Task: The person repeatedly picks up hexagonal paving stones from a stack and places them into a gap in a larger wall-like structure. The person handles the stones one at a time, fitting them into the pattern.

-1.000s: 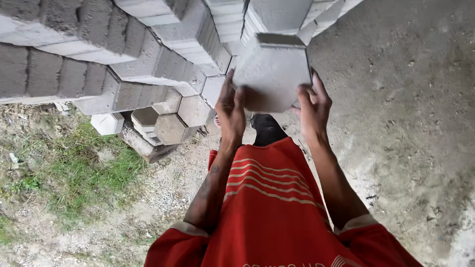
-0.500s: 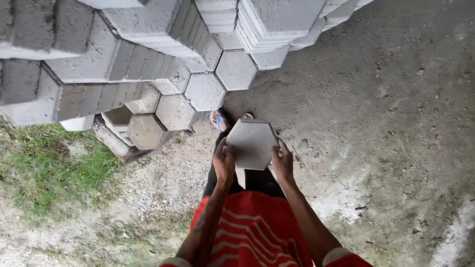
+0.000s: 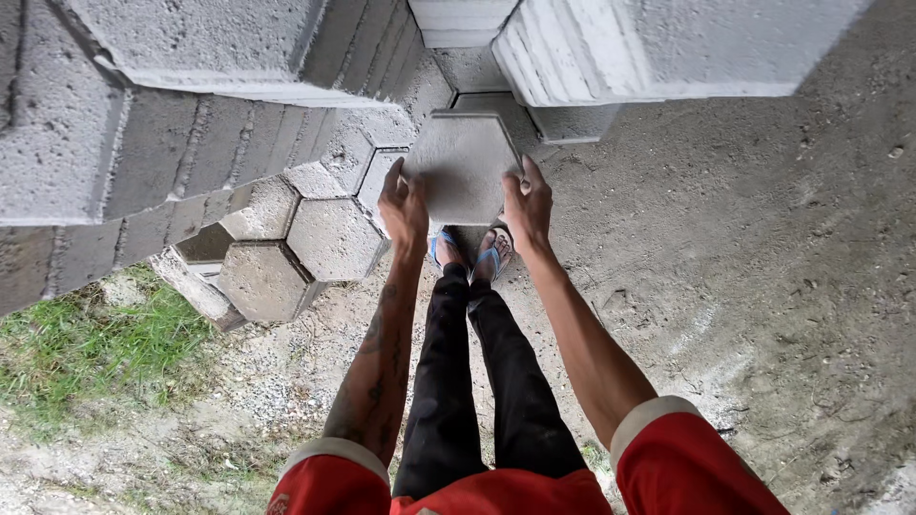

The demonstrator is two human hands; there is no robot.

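Observation:
I hold a grey hexagonal concrete paver [image 3: 463,162] flat between both hands, low in front of me above my feet. My left hand [image 3: 405,205] grips its left edge and my right hand [image 3: 527,202] grips its right edge. The block hangs just over the low hexagonal pavers [image 3: 334,236] laid on the ground at the foot of the stacks. My legs in black trousers and blue sandals [image 3: 468,256] show beneath it.
Tall stacks of grey hexagonal pavers [image 3: 191,105] fill the left and top, with another stack [image 3: 649,48] at upper right. Bare dirt ground [image 3: 744,286] spreads to the right. A patch of grass [image 3: 86,353] lies at lower left.
The paver has come down from chest height to near the ground, still held in both hands. My head has tipped lower, and the stacks now loom closer.

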